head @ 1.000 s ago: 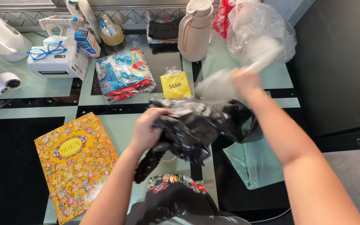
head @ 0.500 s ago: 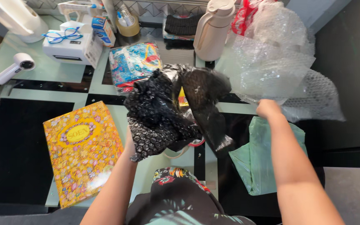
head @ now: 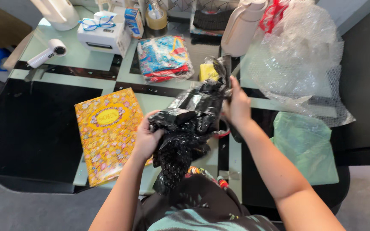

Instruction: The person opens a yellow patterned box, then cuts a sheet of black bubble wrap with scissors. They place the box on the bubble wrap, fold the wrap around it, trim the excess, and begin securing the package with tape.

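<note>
A glass-topped table with pale green panels and black bands fills most of the frame; its near edge curves across the lower left, with grey floor beyond it. The widest bare stretch is the black panel at centre left, between that edge and the yellow floral box, which lies flat with one corner overhanging the near edge.

A heap of clear bubble wrap crowds the upper right, spilling toward the right edge of the table. Below it a pale green plastic bag lies flat, reaching close to the right rim.

At centre, held above the table, is the black bubble-wrap bundle, crumpled and hanging toward the person's lap. The left hand has its fingers curled closed into the bundle's left side. The right hand grips its upper right end, fingers wrapped around the plastic.

Along the top edge sit a cream jug, a packet of bright folded cloth, a white label printer with blue glasses on it, a roll of tape, and a small yellow packet just behind the bundle. A white handheld device lies at upper left.
</note>
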